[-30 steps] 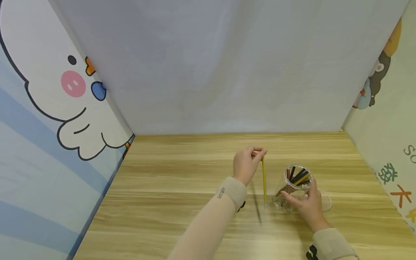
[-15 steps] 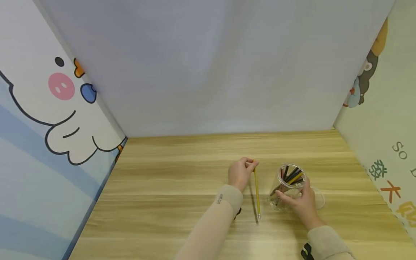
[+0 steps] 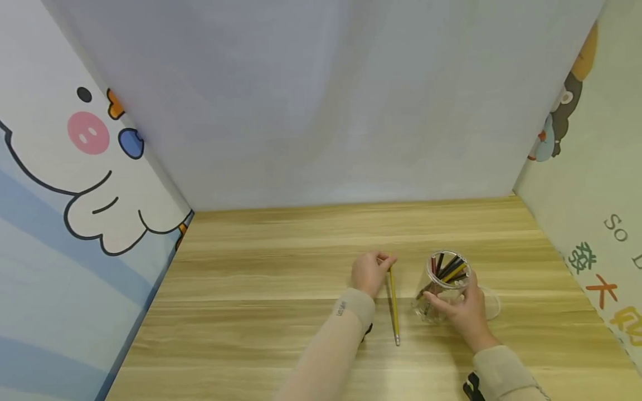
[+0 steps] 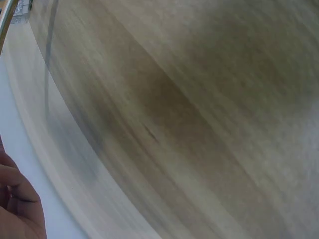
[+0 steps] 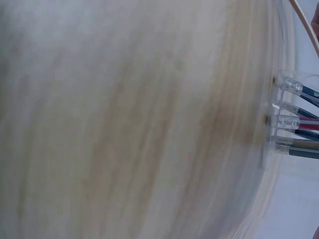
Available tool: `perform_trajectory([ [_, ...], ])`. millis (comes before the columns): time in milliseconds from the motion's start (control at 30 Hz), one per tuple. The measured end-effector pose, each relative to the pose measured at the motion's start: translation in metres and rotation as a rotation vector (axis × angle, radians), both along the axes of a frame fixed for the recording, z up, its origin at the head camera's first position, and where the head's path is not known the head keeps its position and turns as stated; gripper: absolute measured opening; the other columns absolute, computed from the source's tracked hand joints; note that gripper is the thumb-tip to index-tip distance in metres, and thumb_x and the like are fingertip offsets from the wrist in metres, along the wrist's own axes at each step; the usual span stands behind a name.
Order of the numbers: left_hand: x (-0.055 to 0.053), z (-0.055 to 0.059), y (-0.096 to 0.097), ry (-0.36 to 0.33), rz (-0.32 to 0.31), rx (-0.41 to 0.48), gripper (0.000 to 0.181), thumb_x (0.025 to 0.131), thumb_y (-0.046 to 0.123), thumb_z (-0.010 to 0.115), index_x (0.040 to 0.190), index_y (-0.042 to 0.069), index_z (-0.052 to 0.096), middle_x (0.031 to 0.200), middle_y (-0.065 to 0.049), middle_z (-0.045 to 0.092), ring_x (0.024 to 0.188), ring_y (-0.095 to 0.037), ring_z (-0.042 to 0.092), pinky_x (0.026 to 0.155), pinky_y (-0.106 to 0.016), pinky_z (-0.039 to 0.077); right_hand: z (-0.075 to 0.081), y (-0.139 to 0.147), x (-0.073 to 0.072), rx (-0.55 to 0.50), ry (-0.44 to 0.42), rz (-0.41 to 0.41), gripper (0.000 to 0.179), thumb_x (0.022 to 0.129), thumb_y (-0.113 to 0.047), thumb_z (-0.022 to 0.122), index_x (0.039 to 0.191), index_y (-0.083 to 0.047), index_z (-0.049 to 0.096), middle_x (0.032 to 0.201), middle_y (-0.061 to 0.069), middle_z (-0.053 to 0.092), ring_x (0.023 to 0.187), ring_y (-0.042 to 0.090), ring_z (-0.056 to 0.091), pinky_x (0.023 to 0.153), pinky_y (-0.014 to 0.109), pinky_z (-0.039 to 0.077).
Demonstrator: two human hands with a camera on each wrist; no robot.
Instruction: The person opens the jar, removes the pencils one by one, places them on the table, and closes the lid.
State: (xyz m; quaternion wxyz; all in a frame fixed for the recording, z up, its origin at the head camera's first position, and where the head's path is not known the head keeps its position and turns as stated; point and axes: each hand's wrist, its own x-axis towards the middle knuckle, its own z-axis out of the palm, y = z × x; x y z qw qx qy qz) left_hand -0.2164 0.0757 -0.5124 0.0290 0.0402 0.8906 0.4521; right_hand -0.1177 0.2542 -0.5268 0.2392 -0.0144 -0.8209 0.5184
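In the head view my left hand [image 3: 370,273] pinches a yellow pencil [image 3: 393,306] by its far end. The pencil slants toward me, its eraser end low over the table. My right hand [image 3: 468,314] grips the side of a clear round jar [image 3: 426,309], thumb in front and fingers behind. Several dark, red and yellow pencils [image 3: 451,270] lean inside it. The left wrist view has the curled fingers of my left hand [image 4: 20,204] and part of the pencil [image 4: 6,25]. In the right wrist view, the ends of the jar's pencils [image 5: 299,122] show at the right edge.
A pale round ring [image 3: 494,303], like a lid, lies on the wood-grain table [image 3: 251,312] to the right of the jar, partly behind my right hand. A plain grey panel [image 3: 321,111] closes off the back. Printed panels stand left [image 3: 45,223] and right [image 3: 567,206].
My left hand has come down and nearer with the yellow pencil, whose eraser end has dropped toward its shadow on the table. The right hand keeps its grip on the jar. The head view has shifted slightly.
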Motion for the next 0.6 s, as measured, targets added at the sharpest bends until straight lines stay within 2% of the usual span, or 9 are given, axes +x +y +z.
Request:
perform_trajectory([
  [167,-0.0028,-0.0013,-0.0042,-0.028,0.001,-0.007,0.021,0.093,0.030,0.071,0.092,0.009,0.075,0.081,-0.001,0.073,0.065,-0.005,0.059,0.059,-0.020,0.051,0.0002,-0.0014,0.0002,-0.007,0.003,0.001,0.087,0.063,0.005,0.087,0.139,0.001,0.043,0.107,-0.038,0.052,0.103,-0.017,0.050,0.093,0.001,0.035],
  [367,-0.0060,-0.0032,-0.0039,-0.058,0.010,-0.043,0.021,0.092,0.029,0.072,0.092,0.008,0.076,0.087,-0.003,0.074,0.071,-0.007,0.062,0.067,-0.022,0.054,-0.0002,-0.0016,0.0025,-0.007,-0.006,0.001,0.085,0.065,0.005,0.086,0.139,0.001,0.043,0.108,-0.036,0.052,0.104,-0.016,0.050,0.093,0.001,0.035],
  [433,-0.0067,-0.0041,-0.0037,-0.074,0.010,-0.043,0.021,0.092,0.029,0.071,0.093,0.008,0.076,0.089,-0.003,0.074,0.072,-0.008,0.063,0.069,-0.023,0.055,0.0006,-0.0017,0.0025,-0.004,-0.012,0.007,0.085,0.066,0.004,0.086,0.139,0.001,0.042,0.112,-0.025,0.060,0.105,-0.016,0.050,0.094,0.002,0.035],
  [500,-0.0074,-0.0055,-0.0037,-0.090,0.016,-0.039,0.020,0.092,0.028,0.072,0.094,0.008,0.076,0.089,-0.003,0.074,0.071,-0.008,0.062,0.068,-0.023,0.055,0.0018,-0.0018,0.0021,-0.005,-0.022,0.013,0.085,0.067,0.004,0.085,0.140,0.001,0.041,0.116,-0.007,0.065,0.106,-0.015,0.050,0.095,0.002,0.034],
  [600,-0.0075,-0.0081,-0.0038,-0.128,0.031,-0.016,0.019,0.091,0.026,0.072,0.095,0.008,0.075,0.085,-0.003,0.074,0.061,-0.007,0.059,0.061,-0.022,0.053,0.0037,-0.0017,0.0019,-0.003,-0.046,0.021,0.086,0.069,0.002,0.085,0.142,0.001,0.039,0.122,0.020,0.063,0.108,-0.015,0.048,0.097,0.004,0.033],
])
